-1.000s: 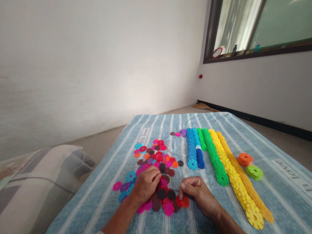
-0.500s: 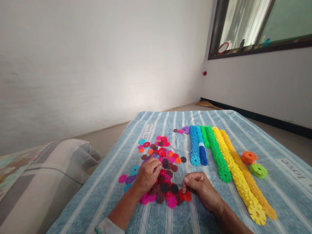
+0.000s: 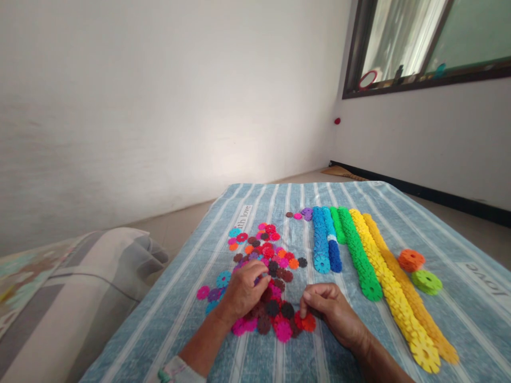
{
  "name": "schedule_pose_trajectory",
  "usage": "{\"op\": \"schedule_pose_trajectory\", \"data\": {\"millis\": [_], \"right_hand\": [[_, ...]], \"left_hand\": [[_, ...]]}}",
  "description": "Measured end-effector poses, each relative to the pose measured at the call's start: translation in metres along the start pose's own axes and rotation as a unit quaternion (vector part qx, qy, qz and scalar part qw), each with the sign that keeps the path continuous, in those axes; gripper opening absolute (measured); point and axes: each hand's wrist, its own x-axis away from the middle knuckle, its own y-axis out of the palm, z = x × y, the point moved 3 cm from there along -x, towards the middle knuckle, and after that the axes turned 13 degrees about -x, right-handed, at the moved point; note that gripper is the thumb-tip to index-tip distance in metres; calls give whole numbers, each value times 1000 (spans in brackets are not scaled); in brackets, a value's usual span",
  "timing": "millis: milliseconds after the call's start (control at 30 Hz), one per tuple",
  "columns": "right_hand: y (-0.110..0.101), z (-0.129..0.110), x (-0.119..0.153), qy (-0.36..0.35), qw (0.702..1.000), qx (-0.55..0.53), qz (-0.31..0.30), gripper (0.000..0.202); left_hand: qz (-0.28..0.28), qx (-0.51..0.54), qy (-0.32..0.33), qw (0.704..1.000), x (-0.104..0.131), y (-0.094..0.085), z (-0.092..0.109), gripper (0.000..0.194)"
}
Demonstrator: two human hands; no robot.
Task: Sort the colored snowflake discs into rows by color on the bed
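My left hand (image 3: 248, 287) is over the mixed pile of notched discs (image 3: 263, 323), its fingers pinched around something blue, partly hidden. My right hand (image 3: 329, 308) is closed at the pile's right edge, fingertips by an orange-red disc (image 3: 307, 322); whether it grips anything is hidden. Right of the pile lie overlapping rows of discs: blue (image 3: 320, 239), light blue ending in dark blue (image 3: 334, 255), green (image 3: 361, 266), yellow (image 3: 385, 282) and darker yellow (image 3: 423, 314). A short green row (image 3: 337, 226) lies among them.
Small stacks of orange (image 3: 411, 259) and lime discs (image 3: 427, 282) sit at the right. Purple (image 3: 307, 214), pink (image 3: 297, 216) and brown discs (image 3: 289, 215) lie at the back. The striped cloth (image 3: 183, 298) covers the surface; bundled fabric (image 3: 96, 287) is at the left.
My left hand has shifted slightly right and down, and something blue now shows at its fingertips. My right hand has hardly moved. The view has shifted slightly.
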Motion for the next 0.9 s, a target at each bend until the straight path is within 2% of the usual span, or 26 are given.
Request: {"op": "schedule_pose_trajectory", "data": {"millis": [200,367,500,600,700,900], "right_hand": [[0,-1,-1,-7,1000,-8,4,33],[-2,-3,-2,-21,999,-41,28,33],[-6,-3,-3,-24,995,-88,49,32],[-7,-3,-3,-28,992,-109,51,30],[-6,-4,-3,-29,993,-109,44,31],[-4,-4,-3,-23,995,-92,45,31]], "left_hand": [[-9,3,46,999,-1,-4,12,7],[-49,11,96,994,1,-8,34,9],[-105,8,158,982,14,-6,57,19],[-140,-10,202,969,27,-2,68,36],[-146,-48,221,963,35,3,69,44],[-73,-108,227,965,22,15,50,22]]}}
